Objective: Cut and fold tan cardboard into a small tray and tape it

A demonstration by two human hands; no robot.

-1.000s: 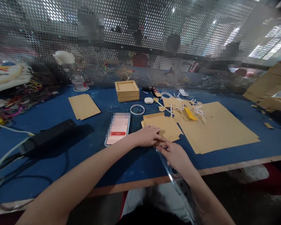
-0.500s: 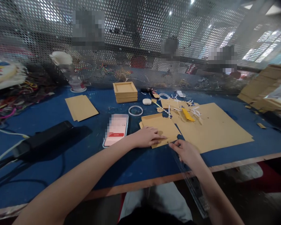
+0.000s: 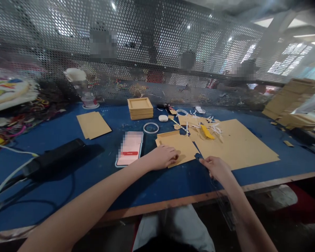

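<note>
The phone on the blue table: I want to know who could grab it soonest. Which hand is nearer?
Left. The left hand rests on the cardboard sheet just right of the phone; the right hand holds a clear ruler farther right.

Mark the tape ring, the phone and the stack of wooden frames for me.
tape ring (image 3: 151,127): head view, on its front rim.
phone (image 3: 129,148): head view, middle of its screen.
stack of wooden frames (image 3: 140,104): head view, on the top frame's panel.
</note>
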